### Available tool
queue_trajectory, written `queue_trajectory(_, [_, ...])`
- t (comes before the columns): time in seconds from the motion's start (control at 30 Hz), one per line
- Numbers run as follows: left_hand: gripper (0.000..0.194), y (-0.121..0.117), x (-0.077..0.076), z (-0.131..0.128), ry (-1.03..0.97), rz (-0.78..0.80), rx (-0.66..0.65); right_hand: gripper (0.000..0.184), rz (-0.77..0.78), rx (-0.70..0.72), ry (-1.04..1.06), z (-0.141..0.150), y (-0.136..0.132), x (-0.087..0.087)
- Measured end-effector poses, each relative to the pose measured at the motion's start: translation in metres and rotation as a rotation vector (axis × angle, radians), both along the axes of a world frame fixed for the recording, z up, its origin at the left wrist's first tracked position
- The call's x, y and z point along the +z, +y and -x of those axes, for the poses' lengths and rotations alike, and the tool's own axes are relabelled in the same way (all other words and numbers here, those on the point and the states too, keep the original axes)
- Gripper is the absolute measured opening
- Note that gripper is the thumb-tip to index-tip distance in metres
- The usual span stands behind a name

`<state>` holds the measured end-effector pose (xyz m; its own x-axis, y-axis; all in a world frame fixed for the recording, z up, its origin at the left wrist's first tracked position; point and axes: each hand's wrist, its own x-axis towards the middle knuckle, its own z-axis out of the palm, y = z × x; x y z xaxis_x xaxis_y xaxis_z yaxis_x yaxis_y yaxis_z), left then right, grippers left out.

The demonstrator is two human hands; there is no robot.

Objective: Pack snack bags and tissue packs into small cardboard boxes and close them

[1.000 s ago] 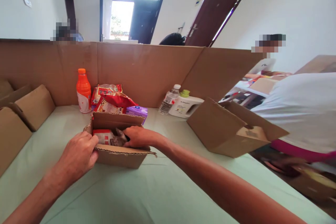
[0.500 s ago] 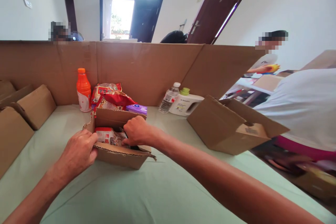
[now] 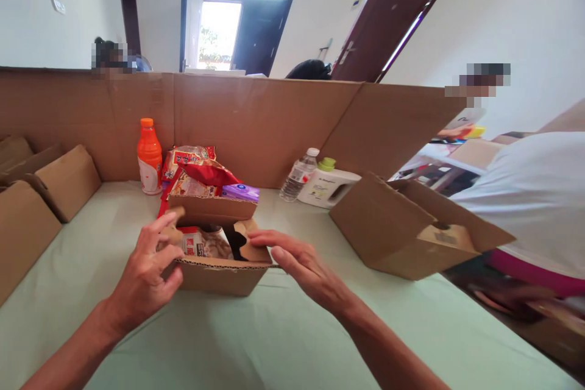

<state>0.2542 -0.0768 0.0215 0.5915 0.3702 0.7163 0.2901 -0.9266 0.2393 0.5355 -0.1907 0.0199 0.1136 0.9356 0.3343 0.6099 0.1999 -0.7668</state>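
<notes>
A small open cardboard box (image 3: 214, 274) stands on the pale green table (image 3: 256, 341) in front of me. Inside it lie a red-and-white packet (image 3: 192, 242) and other wrapped goods. My left hand (image 3: 148, 268) rests against the box's left side, fingers spread and touching the left flap. My right hand (image 3: 301, 265) is open at the box's right side, its fingertips on the right flap (image 3: 249, 244), which is folded inward. Neither hand holds anything.
Behind the box stand an orange drink bottle (image 3: 149, 157), red snack bags (image 3: 194, 170), a purple pack (image 3: 241, 192), a water bottle (image 3: 298, 175) and a white detergent jug (image 3: 328, 185). A larger open carton (image 3: 411, 231) lies right. A cardboard wall (image 3: 256, 122) rings the table. A person in white (image 3: 534, 195) stands right.
My right hand has come out of the box and opened at its right flap. My left hand has loosened from the near corner and spread its fingers on the left flap.
</notes>
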Motion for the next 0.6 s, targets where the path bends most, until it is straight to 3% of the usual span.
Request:
queue_trajectory(0.1, [0.016, -0.005, -0.002, -0.004, -0.043, 0.100, -0.012, 0.053, -0.067, 0.004, 0.066, -0.002, -0.005, -0.015])
queue_trajectory(0.2, [0.011, -0.004, -0.001, -0.007, -0.065, 0.202, 0.075, 0.050, -0.080, 0.022, 0.023, -0.002, -0.008, -0.022])
queue_trajectory(0.33, [0.022, 0.002, -0.006, -0.011, -0.152, 0.334, 0.170, 0.044, -0.083, -0.041, -0.078, -0.001, -0.009, -0.029])
queue_trajectory(0.5, [0.043, 0.007, -0.018, -0.020, -0.156, 0.305, 0.242, 0.047, -0.349, -0.284, -0.167, -0.002, 0.012, -0.024])
queue_trajectory(0.6, [0.056, 0.009, -0.022, -0.025, -0.150, 0.217, 0.282, 0.057, -0.389, -0.295, -0.246, -0.004, 0.033, -0.012])
